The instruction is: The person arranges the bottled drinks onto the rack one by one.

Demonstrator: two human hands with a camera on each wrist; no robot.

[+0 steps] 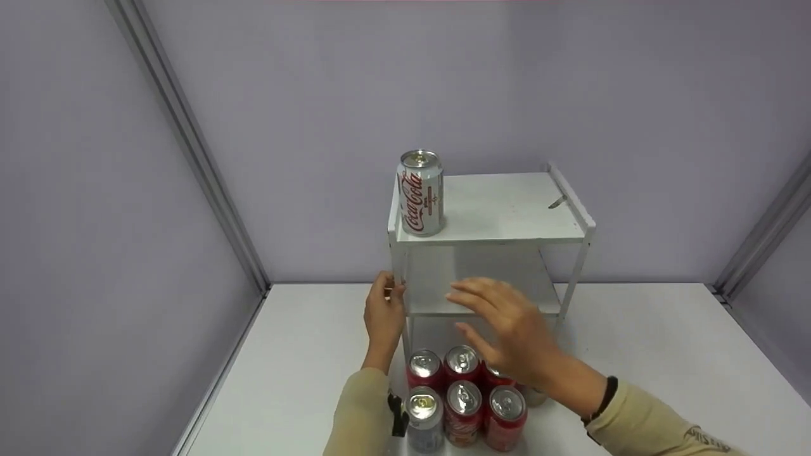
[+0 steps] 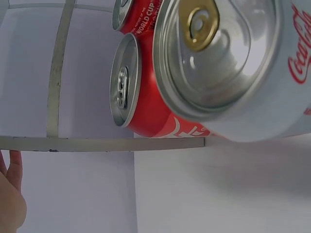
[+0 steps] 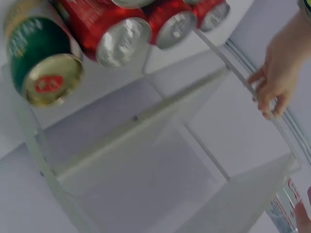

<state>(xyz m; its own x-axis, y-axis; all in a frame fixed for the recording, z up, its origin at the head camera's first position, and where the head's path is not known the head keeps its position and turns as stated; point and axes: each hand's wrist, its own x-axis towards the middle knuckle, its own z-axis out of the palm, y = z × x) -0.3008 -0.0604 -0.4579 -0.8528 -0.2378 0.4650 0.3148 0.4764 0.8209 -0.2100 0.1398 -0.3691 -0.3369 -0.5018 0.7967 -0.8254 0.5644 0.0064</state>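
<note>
A white three-level shelf rack [image 1: 494,202] stands against the back wall. My left hand [image 1: 384,310] holds its left front post, fingers bent around it; the right wrist view also shows this left hand [image 3: 277,73] at the post. In front of the middle shelf is my right hand [image 1: 507,323], fingers spread and holding nothing. A silver Coca-Cola can [image 1: 421,196] stands upright on the top shelf's left front corner. Below my right hand are several red Coke cans [image 1: 464,411] and a silver can [image 1: 424,418], all upright at the rack's lower level.
A green and gold can [image 3: 43,63] stands beside the red cans, mostly hidden by my right arm in the head view. A dark mark [image 1: 557,202] shows at the top shelf's right side. White tabletop [image 1: 304,367] extends on both sides, with pale walls [image 1: 317,126] around.
</note>
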